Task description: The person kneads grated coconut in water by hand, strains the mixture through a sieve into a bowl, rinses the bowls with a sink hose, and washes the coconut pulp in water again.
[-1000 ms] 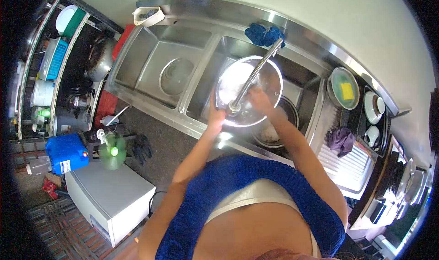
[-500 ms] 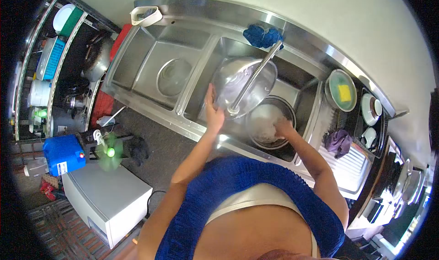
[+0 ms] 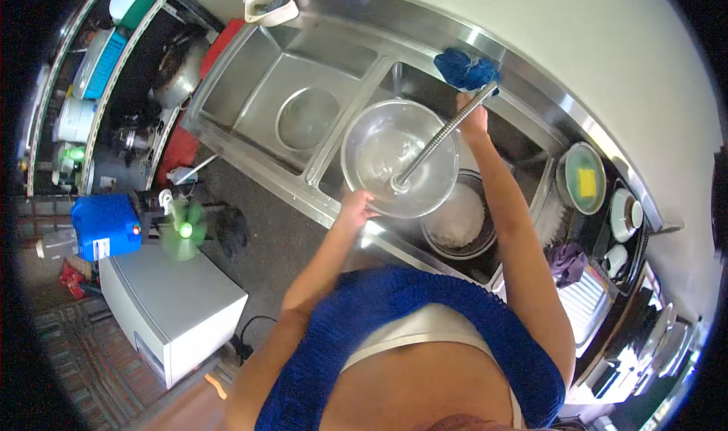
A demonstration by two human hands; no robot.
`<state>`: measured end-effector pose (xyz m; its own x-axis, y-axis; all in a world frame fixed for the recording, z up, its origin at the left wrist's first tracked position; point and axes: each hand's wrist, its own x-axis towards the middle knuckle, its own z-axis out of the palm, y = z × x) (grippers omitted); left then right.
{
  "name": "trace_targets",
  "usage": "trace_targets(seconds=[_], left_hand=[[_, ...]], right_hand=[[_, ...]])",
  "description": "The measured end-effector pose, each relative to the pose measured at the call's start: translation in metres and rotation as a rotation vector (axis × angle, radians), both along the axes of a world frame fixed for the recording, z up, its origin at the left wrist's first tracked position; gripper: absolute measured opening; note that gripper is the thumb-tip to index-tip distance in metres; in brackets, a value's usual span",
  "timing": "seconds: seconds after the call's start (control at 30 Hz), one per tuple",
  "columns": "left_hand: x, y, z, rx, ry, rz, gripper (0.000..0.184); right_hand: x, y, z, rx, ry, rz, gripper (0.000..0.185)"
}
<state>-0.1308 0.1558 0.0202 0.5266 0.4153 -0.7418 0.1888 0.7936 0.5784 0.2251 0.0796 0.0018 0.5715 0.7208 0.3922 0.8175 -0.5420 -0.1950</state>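
My left hand (image 3: pixel 355 209) grips the near rim of a shiny metal bowl (image 3: pixel 360 158), its fingers closed on the edge. The bowl is held over the right sink basin, with clear water in it. Above it reaches the ribbed flexible spout of a tap (image 3: pixel 444 136), its end over the bowl. My right hand (image 3: pixel 474 120) is at the tap's base, beside a bunched blue cloth (image 3: pixel 464 68); its fingers look curled there and are partly hidden by the spout. Below the bowl, a dark-rimmed pot (image 3: pixel 491 230) in the basin contains a whitish, grainy mass that looks like rice.
A left sink basin (image 3: pixel 250 116) adjoins. At right are a bowl with a yellow sponge (image 3: pixel 587 182), a purple cloth (image 3: pixel 567 264) and a dish rack (image 3: pixel 643 260) with white bowls. A soap tray (image 3: pixel 271 17) sits on the back ledge. Shelves, a blue jug (image 3: pixel 106 226) and a fan (image 3: pixel 182 230) stand left.
My right hand has left the pot's contents and moved up to the tap's base. The bowl, tilted before, is now more level under the spout, still in my left hand. The view has shifted slightly.
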Motion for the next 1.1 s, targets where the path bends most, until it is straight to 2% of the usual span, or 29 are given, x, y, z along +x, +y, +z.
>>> trace_targets(seconds=[0.03,0.07,0.13,0.2,0.23,0.27,0.33,0.4,0.47,0.53,0.57,0.63,0.67,0.7,0.73,0.77,0.8,0.83,0.87,0.9,0.93,1.0,1.03,1.1], left_hand=[[-0.006,0.006,-0.025,-0.096,-0.049,-0.013,0.062],[-0.004,0.003,-0.018,-0.101,-0.050,-0.005,0.062],[0.001,-0.001,-0.002,-0.106,-0.049,0.059,0.059],[0.005,0.000,-0.008,-0.131,-0.007,0.054,0.053],[0.006,-0.002,-0.001,-0.125,0.010,0.075,0.049],[0.006,-0.003,-0.001,-0.120,0.026,0.094,0.046],[0.008,0.000,-0.008,-0.119,-0.026,0.074,0.046],[0.011,0.000,0.004,-0.018,0.061,0.115,0.045],[0.014,0.001,0.008,0.053,0.050,0.164,0.047],[0.017,0.005,0.007,0.132,0.034,0.203,0.048],[0.018,0.008,0.003,0.167,0.023,0.222,0.051],[0.016,0.015,-0.012,0.206,0.014,0.247,0.055],[0.015,0.017,-0.022,0.352,-0.053,0.236,0.057],[0.014,0.018,-0.032,0.496,-0.118,0.222,0.060],[0.013,0.018,-0.027,0.493,-0.115,0.225,0.060],[0.014,0.018,-0.018,0.511,-0.079,0.211,0.061],[0.015,0.017,-0.010,0.527,-0.044,0.198,0.061],[0.016,0.017,-0.010,0.523,-0.042,0.204,0.061],[0.017,0.017,-0.012,0.641,-0.046,0.197,0.059],[0.017,0.018,-0.012,0.759,-0.050,0.191,0.056],[0.016,0.018,-0.014,0.756,-0.050,0.200,0.056],[0.015,0.018,-0.019,0.724,-0.077,0.162,0.061],[0.016,0.019,-0.023,0.723,-0.078,0.167,0.061],[0.017,0.018,-0.031,0.807,-0.118,0.183,0.063]], right_hand=[[0.003,0.012,0.001,-0.253,-0.108,-0.008,0.013],[0.009,0.023,0.000,-0.499,-0.220,-0.018,0.013],[0.010,0.034,0.005,-0.549,-0.212,0.057,0.014],[-0.006,0.032,0.021,-0.362,-0.174,0.021,0.015],[-0.010,0.031,0.016,-0.258,-0.261,0.009,0.015],[-0.023,0.031,0.024,-0.262,-0.261,0.012,0.015],[-0.060,0.032,0.041,0.350,-0.226,0.030,0.021],[-0.107,0.019,0.007,0.340,0.085,0.012,0.026],[-0.140,0.015,-0.077,0.188,1.151,-0.025,0.030],[-0.188,0.004,-0.084,0.882,2.385,0.136,0.039],[-0.206,0.008,-0.077,0.880,2.385,0.141,0.039],[-0.232,0.018,-0.055,1.190,2.511,-0.186,0.041],[-0.232,0.024,-0.073,1.184,2.516,-0.184,0.041],[-0.232,0.032,-0.092,1.094,2.481,-0.118,0.042],[-0.234,0.036,-0.107,1.007,2.443,-0.056,0.043],[-0.235,0.031,-0.084,0.717,2.177,-0.061,0.046],[-0.235,0.031,-0.082,0.709,2.177,-0.064,0.046],[-0.231,0.030,-0.102,0.690,2.329,0.183,0.047],[-0.227,0.028,-0.130,0.662,2.463,0.444,0.048],[-0.224,0.023,-0.167,0.721,2.512,0.514,0.050],[-0.225,0.026,-0.149,0.709,2.514,0.513,0.050],[-0.230,0.033,-0.083,0.625,2.465,-0.051,0.049],[-0.231,0.031,-0.077,0.619,2.464,-0.049,0.049],[-0.239,0.017,-0.065,0.720,2.428,0.180,0.045]])
